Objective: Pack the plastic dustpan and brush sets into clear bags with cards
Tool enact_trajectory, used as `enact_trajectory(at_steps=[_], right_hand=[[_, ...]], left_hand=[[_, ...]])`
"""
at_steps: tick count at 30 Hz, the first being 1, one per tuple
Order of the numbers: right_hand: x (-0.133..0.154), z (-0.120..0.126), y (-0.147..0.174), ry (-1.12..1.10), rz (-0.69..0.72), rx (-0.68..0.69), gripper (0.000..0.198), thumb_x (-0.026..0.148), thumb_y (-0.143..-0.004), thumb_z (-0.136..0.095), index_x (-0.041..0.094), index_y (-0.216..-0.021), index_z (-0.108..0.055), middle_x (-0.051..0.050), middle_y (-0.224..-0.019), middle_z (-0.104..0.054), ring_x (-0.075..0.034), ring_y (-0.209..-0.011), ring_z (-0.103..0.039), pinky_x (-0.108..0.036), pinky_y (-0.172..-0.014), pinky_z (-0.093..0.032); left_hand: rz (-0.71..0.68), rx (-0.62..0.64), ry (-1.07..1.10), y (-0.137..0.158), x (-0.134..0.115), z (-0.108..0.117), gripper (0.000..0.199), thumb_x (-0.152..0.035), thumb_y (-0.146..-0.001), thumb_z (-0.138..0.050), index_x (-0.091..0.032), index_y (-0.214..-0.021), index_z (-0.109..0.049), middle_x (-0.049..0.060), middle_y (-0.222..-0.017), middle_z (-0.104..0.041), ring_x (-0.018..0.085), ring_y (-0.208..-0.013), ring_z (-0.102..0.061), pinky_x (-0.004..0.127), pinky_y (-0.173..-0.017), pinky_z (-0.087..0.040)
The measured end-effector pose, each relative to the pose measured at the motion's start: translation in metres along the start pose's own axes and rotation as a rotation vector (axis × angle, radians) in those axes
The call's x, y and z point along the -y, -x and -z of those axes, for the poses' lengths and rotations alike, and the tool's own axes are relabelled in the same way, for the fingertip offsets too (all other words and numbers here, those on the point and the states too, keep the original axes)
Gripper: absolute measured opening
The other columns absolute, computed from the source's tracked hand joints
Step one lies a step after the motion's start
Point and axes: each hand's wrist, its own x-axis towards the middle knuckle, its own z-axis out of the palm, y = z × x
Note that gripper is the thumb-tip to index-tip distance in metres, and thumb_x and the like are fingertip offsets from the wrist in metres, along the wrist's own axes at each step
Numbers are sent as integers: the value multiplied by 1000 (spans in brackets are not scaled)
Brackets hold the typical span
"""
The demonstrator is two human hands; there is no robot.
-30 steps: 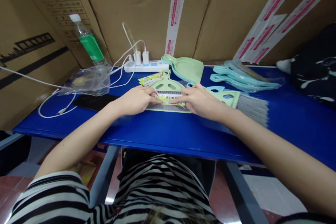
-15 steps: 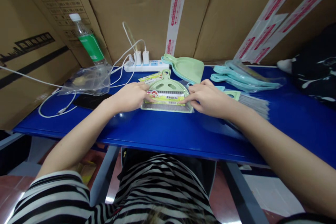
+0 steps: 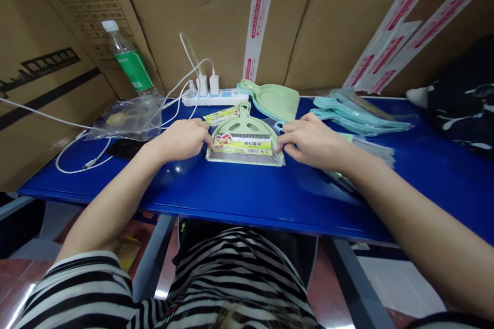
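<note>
A green dustpan (image 3: 258,127) lies flat on the blue table in clear wrapping, its handle pointing away from me. A grey-bristled brush (image 3: 235,156) rests in the pan behind a yellow-and-white printed label (image 3: 243,145). My left hand (image 3: 184,140) has curled fingers, and its fingertips press at the pan's left edge. Across from it, my right hand (image 3: 309,140) is closed too, with the index fingertip at the right edge. The undersides of both hands are hidden. Another printed label (image 3: 221,115) sits behind the pan's left side.
Unwrapped dustpans (image 3: 278,101) stand behind, beside a white power strip (image 3: 219,97). Wrapped blue dustpans (image 3: 358,115) lie at the right, above a grey brush (image 3: 376,149). A bottle (image 3: 133,68), plastic bag (image 3: 131,118), dark phone-like slab (image 3: 125,149) and cable (image 3: 90,163) occupy the left.
Both hands have slid outward, from over the printed label to the pan's side edges. More of the label shows now. The pan has hardly moved.
</note>
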Motion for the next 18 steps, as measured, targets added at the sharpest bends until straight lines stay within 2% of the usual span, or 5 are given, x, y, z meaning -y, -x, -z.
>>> enact_trajectory(at_steps=[8, 14, 18], right_hand=[[1, -6, -2, -41, 32, -44, 26, 12, -79, -43, 21, -69, -65, -3, -66, -59, -16, -62, -50, -34, -67, -29], [4, -11, -3, 15, 98, -138, 27, 15, -86, -42, 20, -68, -61, -5, -69, -59, -18, -65, -50, -33, -66, -29], [5, -13, -2, 50, 144, -199, 29, 14, -88, -40, 18, -77, -67, -7, -74, -61, -19, -69, -52, -33, -67, -29]], left_hand=[[7, -34, 32, -2, -1, -5, 45, -4, -80, -43, -28, -93, -79, 3, -84, -64, 18, -87, -61, 28, -73, -47], [-121, -248, -187, -7, -11, -14, 32, -7, -84, -45, -15, -77, -76, 10, -81, -64, 25, -85, -59, 36, -74, -48], [-214, -352, -248, -9, -13, -18, 28, -9, -86, -48, -14, -78, -74, 10, -78, -65, 25, -85, -60, 37, -74, -48]])
